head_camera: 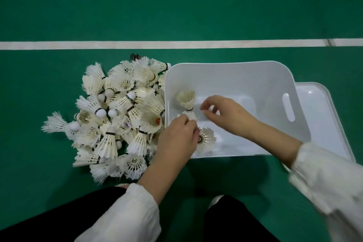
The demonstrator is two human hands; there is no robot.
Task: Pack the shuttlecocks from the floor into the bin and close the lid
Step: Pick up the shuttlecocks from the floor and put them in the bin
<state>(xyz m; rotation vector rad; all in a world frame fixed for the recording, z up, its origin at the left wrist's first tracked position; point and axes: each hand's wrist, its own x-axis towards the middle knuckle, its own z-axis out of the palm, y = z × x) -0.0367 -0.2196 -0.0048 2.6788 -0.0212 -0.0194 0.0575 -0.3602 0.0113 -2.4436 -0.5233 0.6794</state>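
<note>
Green sport flooring (176,6) fills the whole view, and it is crossed from side to side by one white line (137,45). On this floor a white plastic bin (231,76) is placed, open at the top, with a long handle slot (288,107) cut in its right wall. The lid (324,116) is seen lying flat on the floor at the right side of the bin, partly under it or behind it; which one cannot be told. Just beside the left wall of the bin a big pile of white feather shuttlecocks (115,116) is heaped on the floor, with cork heads pointing in many directions.

Inside the bin only few shuttlecocks are found. One shuttlecock (186,99) stands near the left wall with its feathers up. A second shuttlecock (206,139) lies near the front wall, with the open skirt turned to the camera.

The left hand (176,139) is reached over the front left corner of the bin, and its fingers are closed on the feathers of a third shuttlecock (189,115). The right hand (225,113) is held above the bin floor, its fingers loosely curled and a little apart, and nothing is seen gripped in it. White sleeves (127,212) and dark trousers (59,220) are visible at the bottom edge.
</note>
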